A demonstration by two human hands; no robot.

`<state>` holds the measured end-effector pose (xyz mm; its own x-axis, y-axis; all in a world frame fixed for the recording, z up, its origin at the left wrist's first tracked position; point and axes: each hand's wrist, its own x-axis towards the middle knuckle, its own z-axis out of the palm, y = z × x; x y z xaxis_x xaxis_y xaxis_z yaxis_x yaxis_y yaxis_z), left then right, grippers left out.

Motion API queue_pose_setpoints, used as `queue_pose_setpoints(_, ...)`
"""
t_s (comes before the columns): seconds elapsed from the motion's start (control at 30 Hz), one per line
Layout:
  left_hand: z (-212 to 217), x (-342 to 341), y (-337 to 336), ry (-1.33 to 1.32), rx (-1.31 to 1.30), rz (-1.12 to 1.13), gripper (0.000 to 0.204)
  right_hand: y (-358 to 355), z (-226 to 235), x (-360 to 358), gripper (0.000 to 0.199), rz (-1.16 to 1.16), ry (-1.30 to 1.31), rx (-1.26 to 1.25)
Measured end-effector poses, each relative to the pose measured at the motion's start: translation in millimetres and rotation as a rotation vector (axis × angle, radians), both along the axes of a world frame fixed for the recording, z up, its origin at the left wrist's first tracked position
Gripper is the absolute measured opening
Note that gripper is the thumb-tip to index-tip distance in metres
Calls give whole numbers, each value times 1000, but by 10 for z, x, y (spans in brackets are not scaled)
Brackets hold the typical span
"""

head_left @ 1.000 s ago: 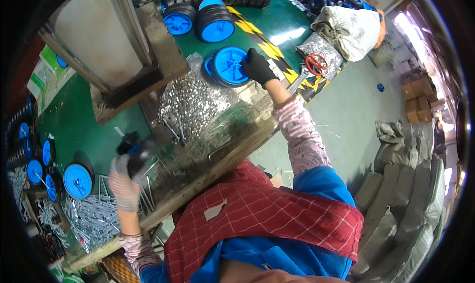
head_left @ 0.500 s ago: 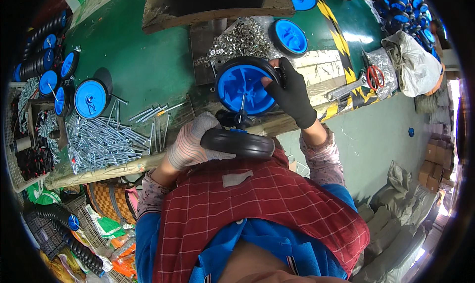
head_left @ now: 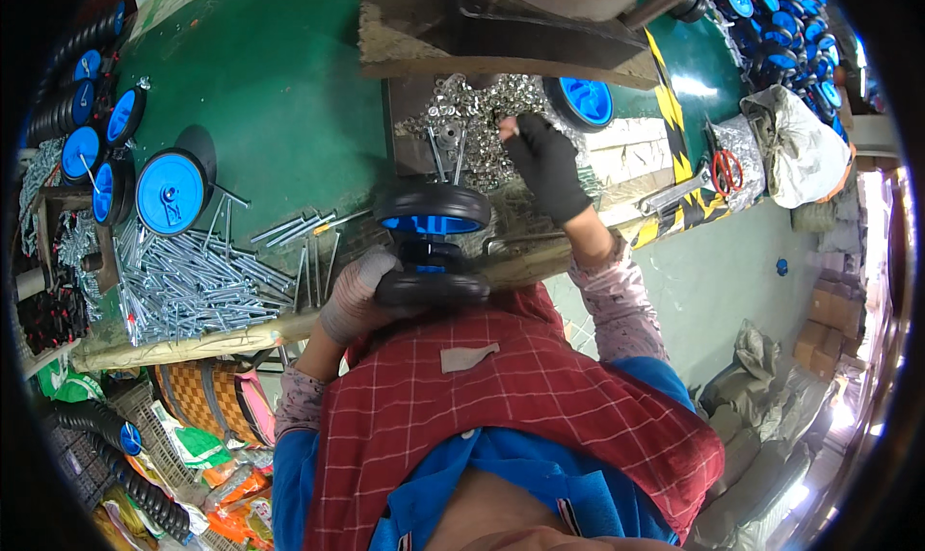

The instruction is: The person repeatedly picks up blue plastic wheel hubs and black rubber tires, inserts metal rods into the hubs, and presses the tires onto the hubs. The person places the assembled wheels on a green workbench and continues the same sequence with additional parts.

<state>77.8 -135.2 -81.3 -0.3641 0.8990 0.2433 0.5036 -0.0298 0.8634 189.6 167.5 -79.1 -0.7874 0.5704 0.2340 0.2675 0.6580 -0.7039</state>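
Observation:
My left hand, in a striped light glove, is closed on a pair of wheels at the bench edge. The near black wheel lies against its fingers; a far black wheel with a blue hub is joined to it by a dark middle piece. Two bolts stick up beyond the far wheel. Over a heap of small shiny nuts is my right hand, in a black glove with bare fingertips. Its fingers are drawn together at the heap; what they pinch, if anything, is too small to make out.
A heavy metal block overhangs the bench behind the nuts. Long bolts lie in a heap at left, beside a blue wheel. Another wheel lies beyond my right hand. A wrench and red-handled scissors lie at right.
My right hand has let go of the far wheel and moved to the nut heap. The wheel pair has turned so its far wheel shows edge-on, still in my left hand.

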Motion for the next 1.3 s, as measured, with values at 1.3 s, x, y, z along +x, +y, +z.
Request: queue_pose_setpoints(1.3, 89, -41, 9, 95, -33, -35, 51, -224, 38, -318, 16, 159, 161, 65)
